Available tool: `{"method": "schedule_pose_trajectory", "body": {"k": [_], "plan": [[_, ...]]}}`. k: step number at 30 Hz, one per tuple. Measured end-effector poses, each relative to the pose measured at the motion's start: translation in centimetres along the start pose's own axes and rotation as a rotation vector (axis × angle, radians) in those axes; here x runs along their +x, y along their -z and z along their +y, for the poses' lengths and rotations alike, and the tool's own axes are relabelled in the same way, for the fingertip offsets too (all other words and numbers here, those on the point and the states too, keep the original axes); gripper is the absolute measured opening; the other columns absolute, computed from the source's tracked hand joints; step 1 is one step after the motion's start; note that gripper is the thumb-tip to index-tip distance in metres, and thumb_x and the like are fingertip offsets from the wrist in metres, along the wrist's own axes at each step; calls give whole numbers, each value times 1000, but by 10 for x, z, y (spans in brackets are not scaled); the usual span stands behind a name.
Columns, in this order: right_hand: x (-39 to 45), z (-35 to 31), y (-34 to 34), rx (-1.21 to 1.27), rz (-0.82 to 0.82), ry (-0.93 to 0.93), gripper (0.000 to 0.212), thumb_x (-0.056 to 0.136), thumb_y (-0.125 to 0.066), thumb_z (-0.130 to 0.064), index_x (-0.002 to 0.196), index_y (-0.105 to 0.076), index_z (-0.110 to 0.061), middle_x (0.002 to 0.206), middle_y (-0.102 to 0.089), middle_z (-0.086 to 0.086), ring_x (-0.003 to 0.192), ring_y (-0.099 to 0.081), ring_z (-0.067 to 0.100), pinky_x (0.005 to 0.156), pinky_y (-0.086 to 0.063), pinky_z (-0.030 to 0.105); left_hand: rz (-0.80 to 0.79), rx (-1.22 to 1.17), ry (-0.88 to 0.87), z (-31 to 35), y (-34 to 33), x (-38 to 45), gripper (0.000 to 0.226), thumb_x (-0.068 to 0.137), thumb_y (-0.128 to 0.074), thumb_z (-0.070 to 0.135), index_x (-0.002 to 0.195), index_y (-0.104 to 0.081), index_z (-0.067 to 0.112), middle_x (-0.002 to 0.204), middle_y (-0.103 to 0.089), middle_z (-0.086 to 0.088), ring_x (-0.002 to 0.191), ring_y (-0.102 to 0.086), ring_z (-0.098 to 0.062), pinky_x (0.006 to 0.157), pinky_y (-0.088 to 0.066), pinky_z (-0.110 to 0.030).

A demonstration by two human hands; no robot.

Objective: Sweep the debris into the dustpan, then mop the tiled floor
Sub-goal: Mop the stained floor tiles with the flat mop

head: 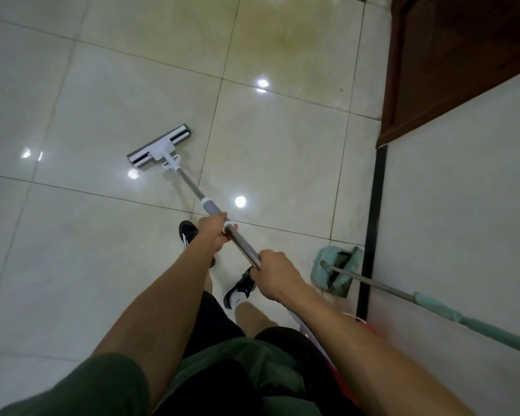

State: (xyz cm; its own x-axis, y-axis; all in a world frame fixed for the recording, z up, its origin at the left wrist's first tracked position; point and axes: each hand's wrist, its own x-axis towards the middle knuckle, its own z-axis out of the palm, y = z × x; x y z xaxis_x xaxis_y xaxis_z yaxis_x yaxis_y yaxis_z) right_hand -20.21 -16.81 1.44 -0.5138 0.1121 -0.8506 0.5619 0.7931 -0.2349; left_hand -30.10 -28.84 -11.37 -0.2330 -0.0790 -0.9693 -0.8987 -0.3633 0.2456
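While the mop [174,169] rests with its flat head on the floor [87,100], left of centre and some way ahead of the feet, both hands are clenched on its pole: the left hand [212,234] grips just below the grey sleeve, the right hand [275,279] nearer the body on the bare metal. The head lies skewed across one tile, close to a grout line, and if the push comes at this slant I judge one end could lift and leave an unwiped streak. The tiles shine with lamp reflections, so wet patches cannot be told from dry ones; the shoes [239,288] stand right behind the mopped strip, and a step onto a damp tile could slip or leave prints. A yellowish stain [285,40] lies far ahead to the right, and a light pass may only smear it. To the near right a broom [370,280] leans against the wall [463,205] with its green dustpan [336,270] at its foot; a wide backswing of the right elbow, or a step back, could knock the broom over and spill whatever the pan holds, which cannot be seen from here. The dark wooden door [451,55] at the far right could be bumped by the head on a long stroke.
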Motion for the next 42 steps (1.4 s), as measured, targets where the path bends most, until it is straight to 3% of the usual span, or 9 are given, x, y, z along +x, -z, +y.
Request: {"method": "schedule_pose_trajectory", "body": {"k": [6,13,19,23,25,29,34,38,42], "plan": [[-3,-36,26,-217,81,67,16,91,-54,-13,104,-59,-7,75,-42,1,65,-50,20,45,-30,27,83,18,-70,35,-6,-1,21,95,-61,0,114,-53,-1,94,-58,-18,69,-61,-28,78,-62,-46],[4,-115,44,-263,107,130,21,92,-52,-16,108,-60,-5,87,-50,6,70,-51,24,60,-40,29,64,10,-124,119,23,-2,27,93,-65,-3,118,-56,-8,100,-59,-24,71,-63,-32,85,-60,-52],[20,-187,68,-268,156,186,17,92,-53,-20,104,-61,-9,87,-54,5,69,-54,24,56,-39,28,19,21,-182,208,48,-3,31,94,-66,0,121,-56,-11,108,-59,-25,71,-64,-34,80,-61,-51],[27,-223,79,-267,186,231,14,94,-51,-20,101,-59,-11,81,-51,1,59,-48,16,46,-30,26,11,61,-229,256,61,-7,32,93,-70,3,120,-57,-9,96,-62,-22,67,-67,-32,61,-63,-44],[31,-235,87,-254,189,249,14,94,-51,-20,100,-59,-11,83,-54,2,63,-53,18,50,-35,26,0,68,-248,276,63,-10,34,91,-72,3,119,-57,-9,96,-63,-22,69,-68,-32,55,-62,-40],[45,-250,109,-220,212,261,14,92,-52,-22,100,-60,-13,88,-59,4,69,-60,22,57,-44,28,0,80,-290,309,52,-11,34,87,-76,2,115,-59,-9,97,-65,-22,69,-70,-32,60,-62,-41],[74,-272,138,-215,230,291,18,91,-51,-19,108,-57,-13,96,-57,8,71,-57,26,59,-41,30,38,115,-308,354,27,0,33,88,-74,1,114,-58,-9,99,-65,-23,71,-71,-33,68,-64,-46],[98,-291,168,-226,256,298,21,91,-50,-14,110,-57,-10,87,-53,4,73,-50,25,60,-38,30,55,129,-316,391,0,4,36,89,-73,0,119,-57,-12,99,-64,-23,74,-70,-34,66,-62,-44],[123,-311,203,-237,294,319,20,90,-50,-11,109,-57,-10,76,-47,1,58,-47,20,50,-35,29,61,140,-337,433,-26,6,37,89,-72,0,119,-57,-14,99,-63,-24,74,-70,-35,69,-61,-44]]}}
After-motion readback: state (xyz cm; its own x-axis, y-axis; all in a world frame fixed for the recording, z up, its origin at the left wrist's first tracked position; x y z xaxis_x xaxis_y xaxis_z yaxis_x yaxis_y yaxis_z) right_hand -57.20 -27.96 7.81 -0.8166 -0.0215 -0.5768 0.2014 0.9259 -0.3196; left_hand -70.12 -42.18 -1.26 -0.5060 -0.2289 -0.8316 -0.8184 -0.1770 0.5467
